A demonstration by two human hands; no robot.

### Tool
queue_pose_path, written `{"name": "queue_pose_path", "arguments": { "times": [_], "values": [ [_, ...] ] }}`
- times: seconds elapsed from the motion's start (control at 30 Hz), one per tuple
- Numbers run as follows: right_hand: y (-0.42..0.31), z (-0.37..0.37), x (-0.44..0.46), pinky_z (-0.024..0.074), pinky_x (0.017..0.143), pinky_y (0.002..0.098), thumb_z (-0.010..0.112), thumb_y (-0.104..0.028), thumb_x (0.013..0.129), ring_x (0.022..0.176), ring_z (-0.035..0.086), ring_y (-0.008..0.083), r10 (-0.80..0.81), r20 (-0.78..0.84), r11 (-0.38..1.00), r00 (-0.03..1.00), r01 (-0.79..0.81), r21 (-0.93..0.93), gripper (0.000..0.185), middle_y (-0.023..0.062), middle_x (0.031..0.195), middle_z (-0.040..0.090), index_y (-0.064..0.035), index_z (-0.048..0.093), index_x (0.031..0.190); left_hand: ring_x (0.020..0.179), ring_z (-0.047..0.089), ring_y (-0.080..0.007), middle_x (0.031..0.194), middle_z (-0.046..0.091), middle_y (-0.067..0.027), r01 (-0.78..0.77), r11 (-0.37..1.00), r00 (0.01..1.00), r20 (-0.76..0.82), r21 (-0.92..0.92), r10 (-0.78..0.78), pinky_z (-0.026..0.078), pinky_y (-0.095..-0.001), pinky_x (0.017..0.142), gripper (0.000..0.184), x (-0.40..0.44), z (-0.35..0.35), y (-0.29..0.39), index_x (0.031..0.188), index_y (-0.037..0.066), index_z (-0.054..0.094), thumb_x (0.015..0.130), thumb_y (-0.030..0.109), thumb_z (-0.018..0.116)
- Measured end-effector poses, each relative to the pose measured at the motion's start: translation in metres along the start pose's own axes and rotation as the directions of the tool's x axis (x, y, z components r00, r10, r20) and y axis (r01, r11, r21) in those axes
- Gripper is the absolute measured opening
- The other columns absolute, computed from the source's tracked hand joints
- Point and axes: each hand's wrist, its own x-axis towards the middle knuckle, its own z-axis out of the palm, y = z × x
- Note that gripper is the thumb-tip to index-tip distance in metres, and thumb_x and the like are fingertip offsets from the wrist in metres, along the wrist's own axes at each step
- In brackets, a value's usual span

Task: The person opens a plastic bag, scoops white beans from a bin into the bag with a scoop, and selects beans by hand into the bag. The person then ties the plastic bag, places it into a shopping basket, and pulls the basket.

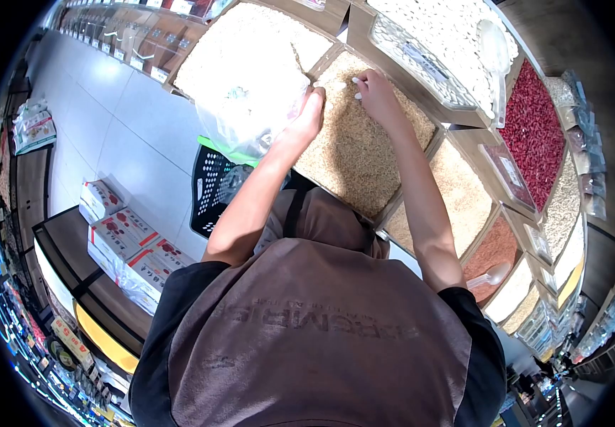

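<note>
My left hand (310,114) is closed on the edge of a clear plastic bag (240,132), which hangs over the left side of the bins; glare hides much of what is in it. My right hand (375,96) is over a bin of tan grain (357,156), thumb and fingers pinched together. Small white pieces, like the white beans (439,35) in the bin behind, show at its fingertips. Another white piece lies on the grain between my two hands.
A black perforated basket (204,188) with a green rim stands at left. White printed boxes (126,231) sit on a low shelf. Right of me are bins of pale grain (460,188), reddish grain (492,249) with a scoop, and red beans (535,135). A clear scoop (494,53) lies on the white beans.
</note>
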Motion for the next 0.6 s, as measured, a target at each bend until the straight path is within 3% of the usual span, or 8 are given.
{"name": "queue_pose_path", "arguments": {
  "times": [0.2,0.23,0.27,0.37,0.4,0.5,0.53,0.6],
  "values": [
    [0.002,-0.003,-0.006,0.0515,0.08,0.0397,0.062,-0.021,0.099,0.09,0.067,0.0294,0.091,0.005,0.968,0.996,-0.09,0.233,0.025,0.0189,0.097,0.067,0.0036,0.062,0.104,0.073,0.053,-0.0208,0.078,0.049,-0.0066,0.44,0.834,0.897,0.211,-0.332,-0.389,0.048,-0.0361,0.072,0.012,0.005,0.006,-0.001,0.094,0.007,0.052,0.101,0.015,0.046],
    [0.007,0.0,-0.008,0.0514,0.078,0.039,0.062,-0.022,0.099,0.087,0.067,0.0279,0.068,-0.012,0.975,0.998,-0.064,0.214,0.025,0.0181,0.096,0.067,0.0034,0.062,0.103,0.074,0.054,-0.0234,0.08,0.051,-0.0095,0.01,1.0,0.999,0.049,-0.006,-0.009,0.048,-0.0363,0.072,0.007,0.005,0.006,-0.005,0.097,0.005,0.053,0.099,0.011,0.051],
    [0.012,0.003,-0.011,0.0514,0.078,0.039,0.062,-0.022,0.099,0.087,0.067,0.0279,0.07,-0.01,0.975,0.998,-0.066,0.214,0.025,0.0181,0.096,0.067,0.0034,0.062,0.103,0.075,0.055,-0.0259,0.081,0.054,-0.0124,-0.392,0.847,0.913,0.037,0.36,0.407,0.047,-0.0366,0.072,0.005,0.004,0.005,-0.008,0.099,0.003,0.054,0.097,0.007,0.055],
    [0.015,0.001,-0.016,0.0511,0.073,0.0377,0.062,-0.022,0.1,0.075,0.065,0.027,-0.017,-0.041,0.998,0.999,0.019,0.055,0.025,0.0169,0.094,0.067,0.0025,0.063,0.102,0.078,0.059,-0.0314,0.088,0.06,-0.0177,-0.311,0.888,0.933,-0.069,0.339,0.353,0.049,-0.0366,0.072,0.014,-0.016,-0.003,0.007,0.105,0.0,0.056,0.094,0.006,0.063],
    [0.016,0.001,-0.019,0.0505,0.071,0.0365,0.062,-0.022,0.1,0.072,0.063,0.0248,-0.025,-0.052,0.996,0.998,0.03,0.089,0.024,0.0155,0.093,0.067,0.0021,0.063,0.102,0.081,0.064,-0.0287,0.093,0.064,-0.019,-0.025,0.934,0.999,-0.015,0.357,0.033,0.051,-0.0363,0.074,0.019,-0.026,-0.012,0.035,0.111,0.0,0.058,0.096,0.01,0.063],
    [-0.022,-0.026,-0.043,0.0506,0.074,0.0373,0.061,-0.022,0.1,0.077,0.063,0.0245,0.094,0.063,0.972,0.994,-0.105,0.212,0.023,0.0153,0.092,0.066,0.0017,0.064,0.1,0.085,0.068,-0.024,0.101,0.067,-0.0175,0.3,0.928,0.934,0.128,0.22,-0.333,0.054,-0.0355,0.078,0.023,-0.051,-0.028,0.07,0.118,-0.002,0.06,0.1,0.013,0.061],
    [-0.044,-0.036,-0.055,0.0512,0.079,0.0393,0.059,-0.021,0.1,0.084,0.064,0.0265,0.202,0.201,0.927,0.958,-0.254,0.277,0.024,0.0166,0.093,0.065,0.0018,0.064,0.099,0.087,0.068,-0.0211,0.103,0.068,-0.0156,0.414,0.903,0.907,0.139,-0.115,-0.398,0.055,-0.0347,0.079,0.026,-0.067,-0.017,0.048,0.12,-0.002,0.06,0.103,0.017,0.057],
    [-0.067,-0.036,-0.076,0.0491,0.069,0.0315,0.065,-0.018,0.097,0.078,0.059,0.0135,0.051,0.212,0.931,0.976,-0.124,0.344,0.019,0.0089,0.091,0.063,0.0003,0.064,0.102,0.089,0.069,-0.0181,0.106,0.069,-0.0116,0.566,0.52,0.78,0.211,-0.64,-0.589,0.058,-0.0322,0.082,0.038,-0.092,-0.008,0.053,0.121,-0.004,0.059,0.109,0.03,0.046]
  ]
}}
